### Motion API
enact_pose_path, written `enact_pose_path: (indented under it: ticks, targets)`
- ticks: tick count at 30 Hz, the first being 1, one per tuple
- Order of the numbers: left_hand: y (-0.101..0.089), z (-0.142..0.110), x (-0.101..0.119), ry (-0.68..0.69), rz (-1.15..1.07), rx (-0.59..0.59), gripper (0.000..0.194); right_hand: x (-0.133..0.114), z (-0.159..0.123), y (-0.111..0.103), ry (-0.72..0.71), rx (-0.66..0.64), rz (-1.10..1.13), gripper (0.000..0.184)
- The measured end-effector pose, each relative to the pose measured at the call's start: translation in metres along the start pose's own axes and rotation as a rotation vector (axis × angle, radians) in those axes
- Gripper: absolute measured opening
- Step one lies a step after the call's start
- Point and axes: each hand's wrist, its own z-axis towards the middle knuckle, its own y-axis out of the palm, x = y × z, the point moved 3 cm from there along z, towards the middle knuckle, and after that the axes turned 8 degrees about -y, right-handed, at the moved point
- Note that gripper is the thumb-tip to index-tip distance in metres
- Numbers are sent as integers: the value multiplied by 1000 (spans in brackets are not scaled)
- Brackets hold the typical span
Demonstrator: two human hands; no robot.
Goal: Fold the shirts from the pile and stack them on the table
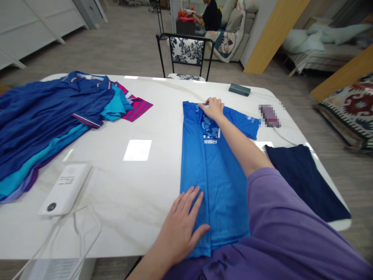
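Observation:
A blue T-shirt (pixel 229 175) lies on the white table in front of me, its left side folded inward in a long strip. Part of a patterned print with white characters shows near its top, and one sleeve extends to the right. Flat on the lower part of the folded strip rests my left hand (pixel 185 223), fingers stretched and thumb apart. Up at the shirt's top edge, my right hand (pixel 214 109) presses on the fabric near the collar, thumb spread from slightly bent fingers. My right arm crosses over the shirt and hides some of it.
Several shirts (pixel 52 105) are piled on the left of the table (pixel 163 128). A white power bank (pixel 67 188) with cables lies nearer me. On the right are a folded dark navy cloth (pixel 303 179), a blurred phone (pixel 270 116) and a dark green device (pixel 239 90). A chair (pixel 186 52) stands beyond; a person (pixel 211 17) sits farther back.

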Motion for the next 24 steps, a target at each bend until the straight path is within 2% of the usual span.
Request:
enact_pose_path:
  ticks: [1,3,6,9,11,12,14,17,20,22,24]
  targets:
    - [-9,17,-8,-16,-15,25,76,6,-12,-9,-9,23,-7,62]
    - [-30,74,-32,-61,-34,106,60,17,-41,-22,-60,17,-12,56]
    - [-55,200,-79,-101,-114,239,56,33,-81,-31,-71,-28,-19,48]
    - [-55,325,-120,-191,-82,147,60,47,-98,-26,100,-37,-19,50]
    - [-45,380,-137,-218,-61,95,62,53,-96,-21,192,-27,-8,49]
    - [-38,397,-143,-227,-50,70,64,56,-92,-18,211,-20,-6,46]
    - [-24,414,-153,-244,-36,35,70,60,-84,-15,210,-11,-6,35]
    - [-8,419,-168,-267,-6,-1,79,67,-79,-13,191,-17,-8,23]
    - [-5,422,-175,-285,33,-31,81,77,-86,-20,143,-22,-7,30]
    - [-12,420,-165,-291,51,19,79,93,-94,-33,102,-9,-1,39]
    - [-25,408,-137,-276,76,146,74,122,-104,-52,130,35,-18,49]
